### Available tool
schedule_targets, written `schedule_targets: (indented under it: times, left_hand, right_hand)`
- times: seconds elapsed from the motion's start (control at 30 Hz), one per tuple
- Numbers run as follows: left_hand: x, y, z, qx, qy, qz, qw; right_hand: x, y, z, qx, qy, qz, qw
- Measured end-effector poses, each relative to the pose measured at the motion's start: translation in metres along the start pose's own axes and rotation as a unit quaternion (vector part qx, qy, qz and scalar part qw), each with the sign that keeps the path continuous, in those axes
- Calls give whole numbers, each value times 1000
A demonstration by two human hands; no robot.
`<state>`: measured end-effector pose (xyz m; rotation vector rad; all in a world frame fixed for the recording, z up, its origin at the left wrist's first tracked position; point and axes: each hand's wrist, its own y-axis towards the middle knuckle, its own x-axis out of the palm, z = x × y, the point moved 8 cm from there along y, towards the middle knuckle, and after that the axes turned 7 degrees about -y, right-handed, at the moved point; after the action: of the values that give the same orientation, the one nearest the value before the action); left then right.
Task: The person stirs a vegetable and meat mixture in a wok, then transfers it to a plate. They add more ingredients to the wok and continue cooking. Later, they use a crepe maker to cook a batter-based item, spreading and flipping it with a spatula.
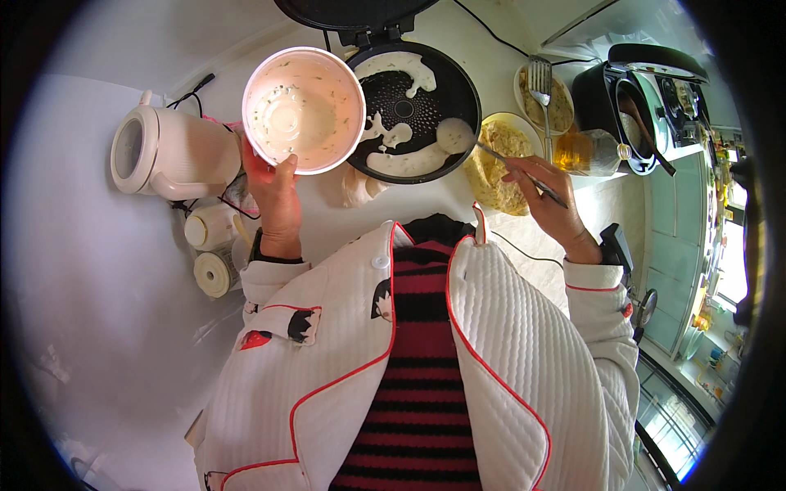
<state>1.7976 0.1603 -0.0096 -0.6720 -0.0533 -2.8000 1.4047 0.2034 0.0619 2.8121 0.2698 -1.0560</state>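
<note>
While the round black pan [446, 74] sits ahead of you, lid [356, 12] tipped back at its 12 o'clock, your two hands flank it. Off its 8 o'clock, your left hand [274, 188] is clamped on the pale pink bowl [345, 98], thumb at the rim; in view the bowl overlaps the pan's 9 o'clock edge, contact uncertain. Off 4 o'clock, your right hand [544, 192] has its fingers closed on the spoon [455, 136]. Key relation: the spoon's head lies within the pan's rim at 4 o'clock, toward 10 o'clock from your right hand, the nearer one; handle's long axis runs 10 to 4.

Materials: pan dark, smooth-walled, dimpled around its centre. Pink bowl deep, round, probably plastic, filmed inside. Just outside the pan at 4 o'clock, coarse, lumpy yellow mixture [495, 176] fills a pale bowl [528, 131]. Spoon slim and metallic in the handle, rounded and coated at the head. Batter [413, 162] creamy, loose-edged: arcs at 12 and 6, smaller blobs between 7 and 8. Smallest: green flecks on the pink bowl's wall.
</note>
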Motion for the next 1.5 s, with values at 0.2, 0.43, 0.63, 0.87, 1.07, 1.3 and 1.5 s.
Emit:
schedule_targets:
  times: [0.2, 0.43, 0.63, 0.87, 1.07, 1.3, 1.5]
  left_hand:
    - [17, -1, -1, 22, 27, -37, 999]
    - [49, 2, 7, 60, 76, -86, 992]
    - [68, 9, -1, 22, 74, -107, 991]
    - [95, 9, -5, 27, 105, -152, 982]
    - [95, 13, -11, 25, 118, -138, 983]
    - [76, 15, -12, 14, 100, -106, 989]
    - [48, 13, 3, 33, 125, -56, 990]
  right_hand:
    - [-4, 12, -22, -77, -134, 19, 988]
    - [25, 9, -37, -180, -318, -1, 931]
    - [18, 16, -48, -113, -15, 156, 981]
    - [51, 44, -66, -210, -61, 127, 967]
    - [89, 37, -26, 30, 316, 55, 947]
    - [65, 22, -8, 81, 321, 94, 939]
    - [40, 4, 16, 86, 249, 148, 953]
